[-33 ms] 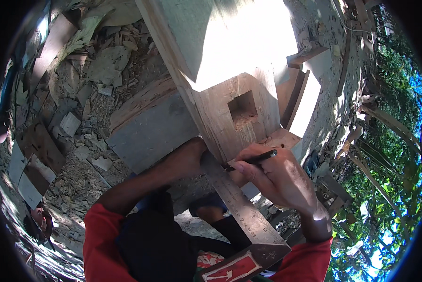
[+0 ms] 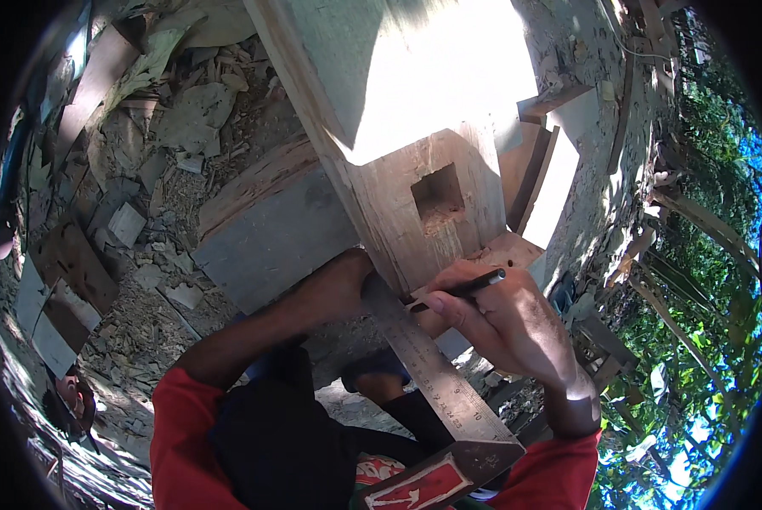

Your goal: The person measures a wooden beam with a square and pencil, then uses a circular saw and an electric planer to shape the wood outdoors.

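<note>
A steel try square [image 2: 432, 374] with a graduated blade slants across the near end of a thick wooden beam [image 2: 398, 246]. Its stock [image 2: 449, 480], with a red inlay, lies closest to my body. My left hand [image 2: 360, 268] is at the blade's far end, beside the beam's lower left corner; its fingers are hidden behind the blade and the wood. Between the fingers of my right hand [image 2: 504, 327] is a slim black pen [image 2: 479, 285], closed in a writing grip. The pen's lower end points at the blade's edge by the beam's near end.
A square mortise [image 2: 439, 200] is cut into the beam's top face, part of which glares in sunlight. A grey-sided wood block [image 2: 279, 229] lies left of the beam. Wood chips and offcuts [image 2: 126, 225] cover the ground at left; green plants [image 2: 712, 255] grow at right.
The pen in my right hand has shifted very slightly to the right. My left hand, the try square and the beam stay where they were.
</note>
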{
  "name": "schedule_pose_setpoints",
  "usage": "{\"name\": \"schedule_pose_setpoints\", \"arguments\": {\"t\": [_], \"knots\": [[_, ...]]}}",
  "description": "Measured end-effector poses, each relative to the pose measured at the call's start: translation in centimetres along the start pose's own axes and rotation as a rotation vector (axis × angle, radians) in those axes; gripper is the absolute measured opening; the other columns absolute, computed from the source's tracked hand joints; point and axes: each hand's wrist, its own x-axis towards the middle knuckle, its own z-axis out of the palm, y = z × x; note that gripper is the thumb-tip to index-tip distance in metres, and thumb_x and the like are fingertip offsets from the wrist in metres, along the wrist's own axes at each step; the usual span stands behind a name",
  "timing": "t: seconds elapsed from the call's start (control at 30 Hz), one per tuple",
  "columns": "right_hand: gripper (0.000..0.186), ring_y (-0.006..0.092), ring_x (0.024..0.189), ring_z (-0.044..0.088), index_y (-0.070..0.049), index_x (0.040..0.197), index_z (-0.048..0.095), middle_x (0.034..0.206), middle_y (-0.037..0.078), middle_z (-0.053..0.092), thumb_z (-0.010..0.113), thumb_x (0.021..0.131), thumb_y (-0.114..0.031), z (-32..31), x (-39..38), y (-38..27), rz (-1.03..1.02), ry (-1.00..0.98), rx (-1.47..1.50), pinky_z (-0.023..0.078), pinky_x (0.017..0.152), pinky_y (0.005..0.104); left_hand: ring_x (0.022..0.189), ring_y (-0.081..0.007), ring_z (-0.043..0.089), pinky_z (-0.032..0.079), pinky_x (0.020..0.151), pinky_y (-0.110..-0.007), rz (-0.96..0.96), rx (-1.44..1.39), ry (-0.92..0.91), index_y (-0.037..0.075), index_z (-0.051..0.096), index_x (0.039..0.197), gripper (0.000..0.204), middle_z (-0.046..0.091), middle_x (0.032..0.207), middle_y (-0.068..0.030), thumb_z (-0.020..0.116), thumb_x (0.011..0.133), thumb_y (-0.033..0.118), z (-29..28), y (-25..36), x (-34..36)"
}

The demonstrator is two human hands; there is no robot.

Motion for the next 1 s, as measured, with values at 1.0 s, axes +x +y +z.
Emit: {"name": "schedule_pose_setpoints", "arguments": {"t": [1.0], "knots": [[0.036, 0.0062, 0.062, 0.051, -0.001, 0.098, 0.066, 0.065, -0.001, 0.057, 0.056, 0.098, -0.035, 3.6, -11.4, -0.5, 0.535, -0.193, 0.688, 0.041, 0.056, 0.0279, 0.098, -0.0356, 0.064, 0.048, 0.085, -0.040, -0.223, 0.506, 0.047, 0.002, 0.063, 0.111, 0.040, 0.065, 0.101, -0.0222, 0.072, 0.073, 0.013, 0.5, 0.4, -2.1]]}}
